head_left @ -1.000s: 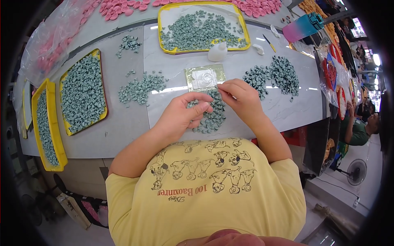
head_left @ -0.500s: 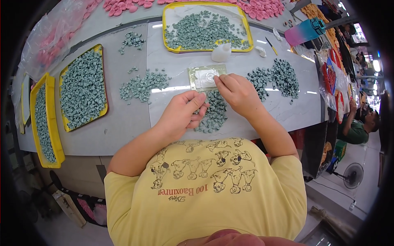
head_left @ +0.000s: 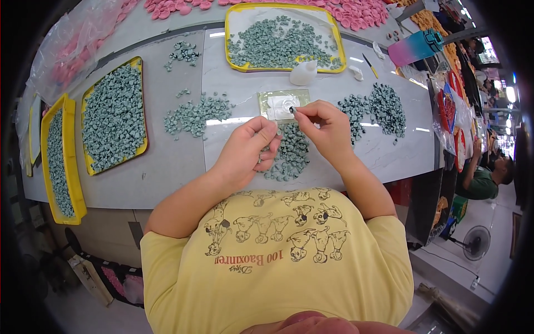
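My right hand [head_left: 329, 131] pinches a small grey-green piece [head_left: 292, 109] with a dark end between thumb and fingertips. It hovers over the near right corner of a greenish flat pad [head_left: 267, 116], which bears a white sheet and a clear round blob. To its left, my left hand [head_left: 245, 149] is closed, thumb pressed to the curled fingers; what it holds, if anything, is hidden. Right below both hands lies a heap of small grey-green pieces [head_left: 292, 153]. A white squeeze bottle [head_left: 303, 73] stands just beyond the pad.
Yellow trays of similar pieces stand at the back [head_left: 229, 42] and left [head_left: 146, 146]. Loose piles lie left [head_left: 197, 117] and right [head_left: 386, 111]. A yellow-handled knife [head_left: 371, 67] and a pink-blue bottle [head_left: 411, 48] are at the back right. Another person [head_left: 484, 181] sits far right.
My right hand has drawn slightly back and right from the pad's clear blob, so the piece in its fingertips now shows. My left hand has barely moved.
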A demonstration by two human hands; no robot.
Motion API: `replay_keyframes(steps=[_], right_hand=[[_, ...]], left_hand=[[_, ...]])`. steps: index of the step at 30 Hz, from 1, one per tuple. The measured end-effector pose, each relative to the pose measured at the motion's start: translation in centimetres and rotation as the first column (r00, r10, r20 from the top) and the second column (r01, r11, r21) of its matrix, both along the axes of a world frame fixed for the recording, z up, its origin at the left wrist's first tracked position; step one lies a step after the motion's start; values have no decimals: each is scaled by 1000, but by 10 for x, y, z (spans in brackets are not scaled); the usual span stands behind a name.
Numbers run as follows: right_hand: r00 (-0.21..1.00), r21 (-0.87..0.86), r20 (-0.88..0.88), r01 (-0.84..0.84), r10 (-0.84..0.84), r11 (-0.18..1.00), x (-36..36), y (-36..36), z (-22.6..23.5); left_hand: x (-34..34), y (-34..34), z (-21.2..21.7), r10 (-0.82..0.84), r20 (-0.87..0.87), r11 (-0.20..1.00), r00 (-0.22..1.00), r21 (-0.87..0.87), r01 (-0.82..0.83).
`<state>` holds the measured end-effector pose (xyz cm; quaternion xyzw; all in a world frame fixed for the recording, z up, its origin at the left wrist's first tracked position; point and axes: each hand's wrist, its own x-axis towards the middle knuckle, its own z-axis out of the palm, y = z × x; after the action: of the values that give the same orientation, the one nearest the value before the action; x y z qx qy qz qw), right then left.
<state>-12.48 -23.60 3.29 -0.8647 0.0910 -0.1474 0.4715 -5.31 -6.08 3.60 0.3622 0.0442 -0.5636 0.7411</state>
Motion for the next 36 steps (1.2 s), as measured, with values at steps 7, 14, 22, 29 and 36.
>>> replay_keyframes(steps=[7, 14, 22, 29, 36], right_hand=[[964, 672, -267, 186, -1, 717, -6, 16, 15], [997, 226, 81, -14, -5, 974, -5, 30, 12], [913, -318, 350, -94, 209, 943, -2, 32, 7], [884, -427, 357, -134, 303, 894, -3, 30, 8], [913, -260, 346, -128, 216, 957, -7, 30, 10]], left_hand=[[0, 2, -4, -6, 52, 1000, 999, 8, 5], [2, 6, -2, -6, 44, 999, 999, 37, 5], [3, 9, -6, -14, 56, 1000, 998, 23, 13], [-1, 6, -6, 0, 111, 1000, 994, 22, -3], [-5, 8, 3, 23, 339, 997, 941, 66, -48]])
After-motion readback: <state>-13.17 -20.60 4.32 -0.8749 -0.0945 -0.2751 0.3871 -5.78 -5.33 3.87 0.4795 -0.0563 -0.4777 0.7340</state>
